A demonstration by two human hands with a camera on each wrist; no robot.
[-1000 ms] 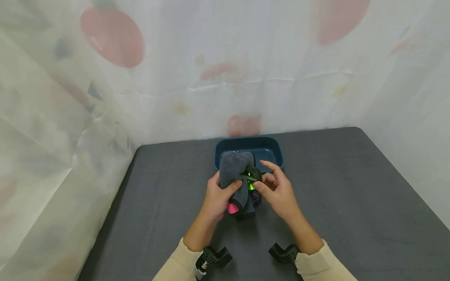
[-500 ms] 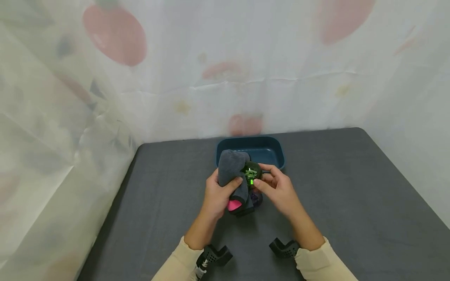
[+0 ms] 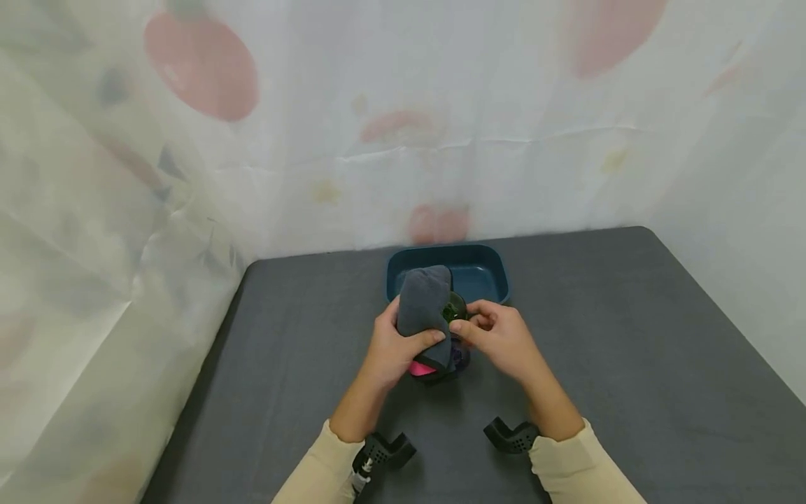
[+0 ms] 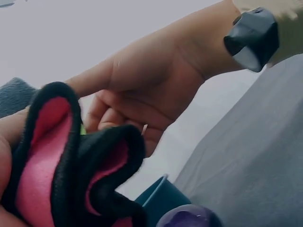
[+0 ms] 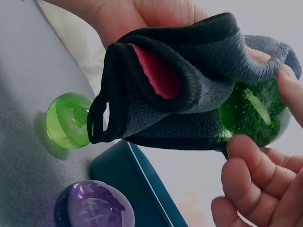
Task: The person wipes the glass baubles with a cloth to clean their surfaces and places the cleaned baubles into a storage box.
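Between both hands: green ball [image 5: 255,113] pinched by right hand [image 3: 504,339], half wrapped in left hand's [image 3: 393,346] gripped cloth [image 3: 425,308]; wiping unfinished, purple ball [image 5: 94,205] below untouched.

Dark grey table [image 3: 630,336] against fruit-printed white curtain [image 3: 403,126].

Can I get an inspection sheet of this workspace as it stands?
Surface: dark grey table.
Job's things: grey cloth with pink lining pressed against a green glass ball.
Clutter: light green ball and purple ball on the table; dark blue plastic tray behind the hands.
Grippers: left hand grips the cloth; right hand holds the green ball.
Cables: nothing seen.
Surroundings: white curtain with fruit print.
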